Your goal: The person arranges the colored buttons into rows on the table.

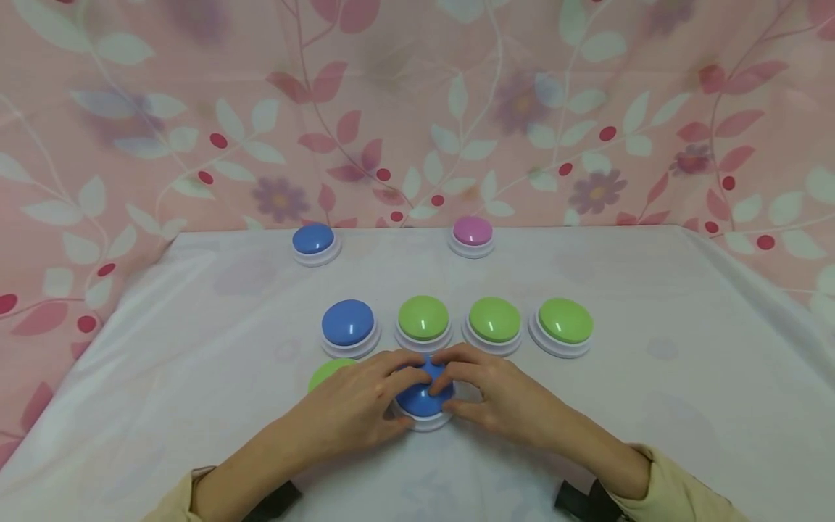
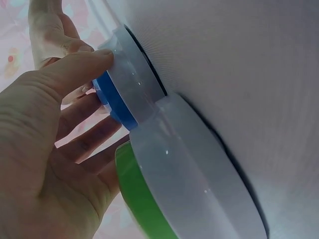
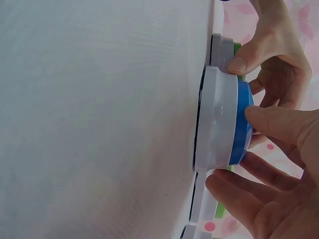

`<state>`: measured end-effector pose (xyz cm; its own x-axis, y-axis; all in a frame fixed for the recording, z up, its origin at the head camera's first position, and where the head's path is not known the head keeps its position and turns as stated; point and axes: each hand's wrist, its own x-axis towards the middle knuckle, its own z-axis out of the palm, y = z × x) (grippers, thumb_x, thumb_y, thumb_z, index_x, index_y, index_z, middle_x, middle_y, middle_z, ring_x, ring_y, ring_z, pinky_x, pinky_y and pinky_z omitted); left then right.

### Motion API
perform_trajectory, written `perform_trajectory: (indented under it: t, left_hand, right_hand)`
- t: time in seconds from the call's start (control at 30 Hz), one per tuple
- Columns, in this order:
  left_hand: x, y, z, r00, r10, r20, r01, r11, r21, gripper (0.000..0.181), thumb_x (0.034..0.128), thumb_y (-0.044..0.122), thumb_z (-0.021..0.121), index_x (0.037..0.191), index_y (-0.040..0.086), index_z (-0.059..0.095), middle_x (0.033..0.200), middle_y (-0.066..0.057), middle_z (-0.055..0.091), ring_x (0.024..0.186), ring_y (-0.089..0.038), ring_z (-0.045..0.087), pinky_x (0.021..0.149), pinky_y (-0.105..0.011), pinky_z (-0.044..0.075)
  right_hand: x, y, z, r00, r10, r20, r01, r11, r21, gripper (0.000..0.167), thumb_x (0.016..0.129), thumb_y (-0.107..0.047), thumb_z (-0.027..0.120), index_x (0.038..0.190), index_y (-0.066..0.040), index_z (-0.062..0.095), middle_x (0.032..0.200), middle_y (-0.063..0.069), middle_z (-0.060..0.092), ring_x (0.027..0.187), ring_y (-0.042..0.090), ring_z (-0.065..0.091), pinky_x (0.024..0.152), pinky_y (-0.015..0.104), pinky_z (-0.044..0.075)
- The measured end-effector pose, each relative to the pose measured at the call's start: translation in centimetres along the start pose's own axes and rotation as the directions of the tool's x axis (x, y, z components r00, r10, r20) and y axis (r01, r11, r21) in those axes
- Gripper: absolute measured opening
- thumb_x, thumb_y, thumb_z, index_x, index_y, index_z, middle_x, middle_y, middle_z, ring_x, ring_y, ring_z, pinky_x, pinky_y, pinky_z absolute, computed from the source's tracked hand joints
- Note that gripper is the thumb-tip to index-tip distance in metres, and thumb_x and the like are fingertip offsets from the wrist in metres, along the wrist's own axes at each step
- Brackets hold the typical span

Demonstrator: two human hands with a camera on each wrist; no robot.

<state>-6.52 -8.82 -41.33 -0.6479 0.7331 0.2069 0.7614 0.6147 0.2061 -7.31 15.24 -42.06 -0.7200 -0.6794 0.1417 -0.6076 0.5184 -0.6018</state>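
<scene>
Both hands are at a blue push button (image 1: 419, 402) on a round white base, at the front middle of the table. My left hand (image 1: 359, 399) holds it from the left, thumb at the near edge and fingers bent over the dome. From the right, my right hand (image 1: 502, 395) grips it, thumb and fingers on the dome and base rim. In the right wrist view the base of the blue button (image 3: 217, 119) sits flat on the cloth. A green button (image 2: 144, 194) stands close beside it, under the left hand and partly hidden in the head view.
Behind the hands runs a row: a blue button (image 1: 348, 322) and three green ones, the rightmost green button (image 1: 565, 321) at its end. Farther back are another blue button (image 1: 313, 239) and a pink button (image 1: 472, 230). A flowered curtain (image 1: 417, 109) borders the white cloth (image 1: 685, 406).
</scene>
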Motion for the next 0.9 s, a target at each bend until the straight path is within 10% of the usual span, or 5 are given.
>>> perform_trajectory:
  t: [0.5, 0.9]
  left_hand:
    - [0.1, -0.2, -0.6, 0.999, 0.007, -0.037, -0.004, 0.997, 0.075, 0.056, 0.0759, 0.040, 0.082, 0.124, 0.019, 0.064, 0.132, -0.003, 0.060, 0.117, -0.017, 0.061, 0.088, -0.033, 0.056]
    - [-0.4, -1.9, -4.2, 0.987, -0.062, -0.151, 0.066, 0.998, 0.016, 0.069, 0.0775, 0.038, 0.083, 0.138, 0.020, 0.055, 0.140, -0.001, 0.055, 0.094, -0.015, 0.068, 0.072, -0.029, 0.058]
  right_hand:
    - [0.1, 0.0, -0.8, 0.999, 0.010, 0.041, -0.010, 1.000, -0.019, 0.021, 0.088, -0.018, 0.075, 0.106, -0.027, 0.069, 0.135, -0.004, 0.056, 0.122, 0.015, 0.058, 0.101, 0.040, 0.050]
    - [1.4, -1.4, -2.3, 1.000, 0.004, 0.031, -0.006, 0.999, 0.046, 0.029, 0.091, -0.026, 0.073, 0.119, -0.023, 0.067, 0.137, -0.003, 0.056, 0.125, 0.014, 0.055, 0.098, 0.037, 0.052]
